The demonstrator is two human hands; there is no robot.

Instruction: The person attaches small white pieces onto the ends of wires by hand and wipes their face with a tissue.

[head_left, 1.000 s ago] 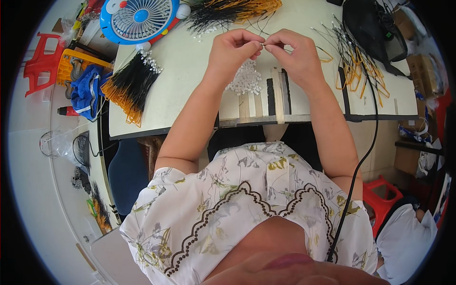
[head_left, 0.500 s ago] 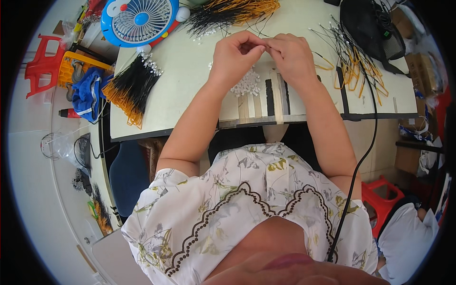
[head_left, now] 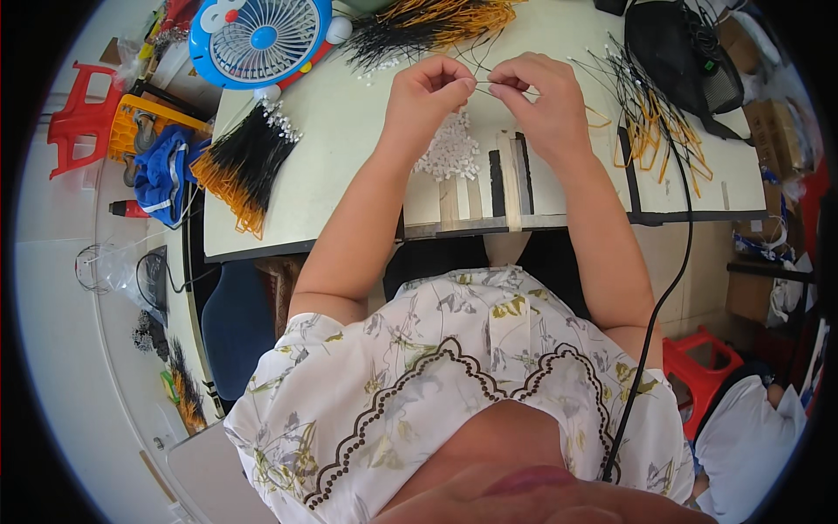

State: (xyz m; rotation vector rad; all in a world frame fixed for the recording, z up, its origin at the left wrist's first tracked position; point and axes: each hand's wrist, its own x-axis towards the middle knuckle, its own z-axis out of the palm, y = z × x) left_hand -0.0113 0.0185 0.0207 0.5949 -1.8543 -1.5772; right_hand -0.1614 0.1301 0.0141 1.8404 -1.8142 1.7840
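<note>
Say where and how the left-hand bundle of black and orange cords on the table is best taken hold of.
The bundle is probably best gripped around its black middle, from the right: strands run side by side there, whereas the orange ends fan out. Bare tabletop lies rightward; leftward is the table's edge.

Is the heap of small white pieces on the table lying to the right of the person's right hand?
No, the white heap lies on the table to the left of the right hand.
</note>
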